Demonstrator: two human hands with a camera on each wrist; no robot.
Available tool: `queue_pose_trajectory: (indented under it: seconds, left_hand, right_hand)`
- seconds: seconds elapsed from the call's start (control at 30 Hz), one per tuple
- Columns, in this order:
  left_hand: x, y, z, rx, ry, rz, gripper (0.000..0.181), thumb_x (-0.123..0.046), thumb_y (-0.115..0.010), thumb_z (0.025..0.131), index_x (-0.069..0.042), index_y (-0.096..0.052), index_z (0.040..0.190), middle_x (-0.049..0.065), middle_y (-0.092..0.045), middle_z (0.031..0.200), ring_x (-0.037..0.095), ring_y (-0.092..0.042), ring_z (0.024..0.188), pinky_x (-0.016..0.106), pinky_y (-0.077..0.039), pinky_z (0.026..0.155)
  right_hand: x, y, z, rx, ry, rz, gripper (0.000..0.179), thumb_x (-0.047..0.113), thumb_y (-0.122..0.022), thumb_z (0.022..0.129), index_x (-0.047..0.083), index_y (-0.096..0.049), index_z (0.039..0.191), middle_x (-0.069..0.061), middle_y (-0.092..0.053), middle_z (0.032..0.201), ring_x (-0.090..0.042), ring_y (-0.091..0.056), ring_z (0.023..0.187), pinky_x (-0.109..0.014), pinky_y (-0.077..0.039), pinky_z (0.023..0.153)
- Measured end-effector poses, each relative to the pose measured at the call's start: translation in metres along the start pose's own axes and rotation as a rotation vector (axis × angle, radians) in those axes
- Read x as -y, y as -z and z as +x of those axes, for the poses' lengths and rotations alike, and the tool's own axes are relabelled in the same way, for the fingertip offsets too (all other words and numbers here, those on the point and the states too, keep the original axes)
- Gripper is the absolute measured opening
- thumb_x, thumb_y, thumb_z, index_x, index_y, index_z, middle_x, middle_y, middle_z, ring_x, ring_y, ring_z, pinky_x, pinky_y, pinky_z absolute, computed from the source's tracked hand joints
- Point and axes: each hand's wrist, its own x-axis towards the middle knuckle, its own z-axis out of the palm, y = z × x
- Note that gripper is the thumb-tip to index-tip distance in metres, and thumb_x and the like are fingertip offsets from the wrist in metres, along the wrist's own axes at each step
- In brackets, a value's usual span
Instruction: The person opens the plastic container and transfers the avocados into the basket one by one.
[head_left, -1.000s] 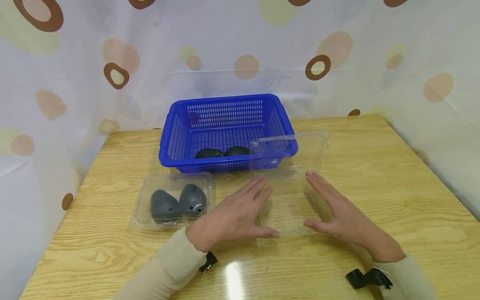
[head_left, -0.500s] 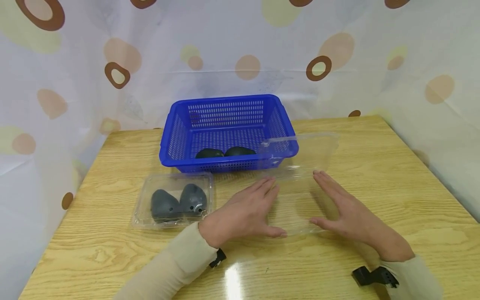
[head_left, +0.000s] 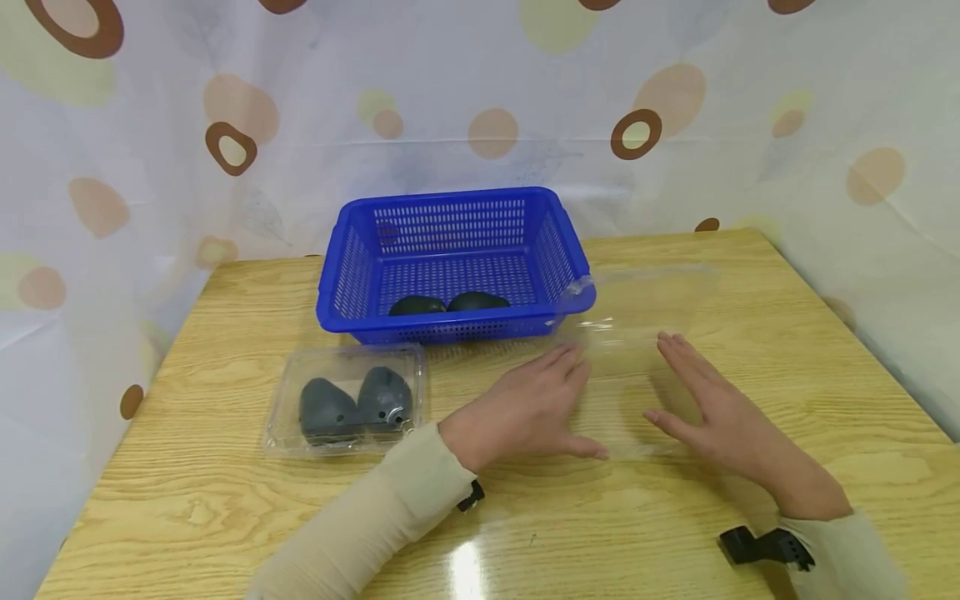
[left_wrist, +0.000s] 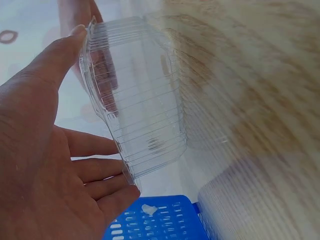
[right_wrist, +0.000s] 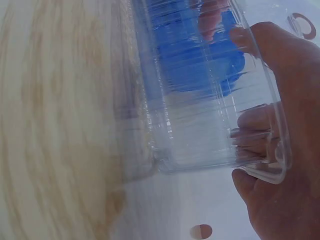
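An open, clear plastic clamshell box (left_wrist: 145, 110) is between my two hands, its lid (head_left: 648, 304) raised at the back and overlapping the basket's corner in the head view. My left hand (head_left: 517, 412) touches its left side, the thumb at one rim corner and the fingers extended toward the other. Against the right side rests my right hand (head_left: 738, 429), thumb and fingers spread along the rim. No contents show inside this box. Left of it lies a closed clear clamshell box (head_left: 285, 417) with two dark avocados (head_left: 327, 408) in it.
A blue perforated basket (head_left: 457, 322) stands at the back of the wooden table (head_left: 187, 500), two dark avocados (head_left: 477, 301) near its front wall. Behind the table hangs a patterned curtain (head_left: 435, 75). Each wrist wears a black mount (head_left: 765, 548).
Both hands have moved right across the table, taking the open clamshell box along with its raised lid. The basket and the closed box have stayed put.
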Motion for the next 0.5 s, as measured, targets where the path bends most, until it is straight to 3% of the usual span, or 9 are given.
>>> queue_pose_trajectory:
  seconds: [0.17, 0.43, 0.5]
  left_hand:
    - [-0.005, -0.001, 0.015, -0.002, -0.016, 0.018, 0.1, -0.079, -0.053, 0.082, -0.002, -0.045, 0.145, 0.016, -0.039, 0.155, 0.026, -0.034, 0.148, 0.029, -0.023, 0.124]
    - [-0.014, -0.003, 0.035, 0.047, -0.011, 0.003, 0.101, -0.08, -0.049, 0.084, -0.004, -0.04, 0.15, 0.014, -0.032, 0.16, 0.024, -0.028, 0.151, 0.028, -0.022, 0.124]
    - [-0.016, -0.003, 0.039, 0.029, -0.028, 0.014, 0.101, -0.08, -0.048, 0.084, -0.003, -0.04, 0.149, 0.014, -0.034, 0.159, 0.024, -0.029, 0.15, 0.028, -0.022, 0.124]
  right_hand:
    - [-0.011, 0.005, -0.003, -0.023, -0.021, 0.009, 0.089, 0.035, -0.067, 0.094, 0.022, -0.01, 0.161, -0.016, -0.011, 0.167, -0.036, -0.01, 0.154, -0.076, -0.027, 0.104]
    - [-0.026, 0.012, -0.008, -0.046, -0.054, 0.025, 0.086, 0.032, -0.064, 0.096, 0.021, -0.009, 0.161, -0.019, -0.013, 0.166, -0.037, -0.006, 0.154, -0.076, -0.02, 0.108]
    - [-0.029, 0.014, -0.008, -0.051, -0.063, 0.021, 0.085, 0.033, -0.064, 0.097, 0.02, -0.009, 0.161, -0.019, -0.012, 0.166, -0.037, -0.006, 0.154, -0.077, -0.019, 0.108]
